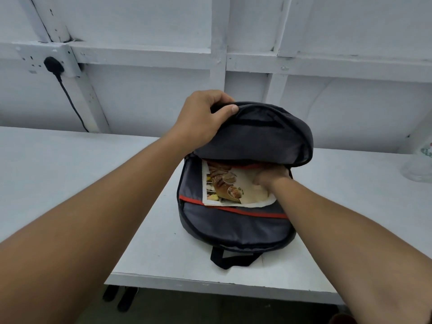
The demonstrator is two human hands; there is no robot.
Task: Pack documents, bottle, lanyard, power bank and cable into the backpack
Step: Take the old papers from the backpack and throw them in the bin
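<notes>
- Your left hand (201,118) is clamped on the top edge of the backpack's front flap (264,134), thumb lying over the rim and fingers curled behind it, holding the flap lifted up and away from you.
- The backpack (236,228) lies flat on the white table (70,160), its soft dark grey fabric smooth and slightly shiny, with a black webbing handle (230,259) looped at the near end, close to the table's edge.
- The main compartment gapes open; inside, a padded sleeve pocket is trimmed with a thin red band (252,212) that runs across its mouth.
- The documents (224,185), a flat stack of glossy sheets printed with food photographs, sit partly inside the compartment, their lower edge tucked behind the red band.
- Your right hand (268,178) is inside the opening under the flap, pressed on the pale part of the top sheet; its fingers are largely hidden by the flap, so it seems to be gripping the papers, though you cannot be sure.
- At the far right edge of the table stands a clear, rounded bottle (418,169), well apart from the bag and cut off by the frame.
- A black plug (54,65) sits in the wall socket at upper left, its cord hanging down.
</notes>
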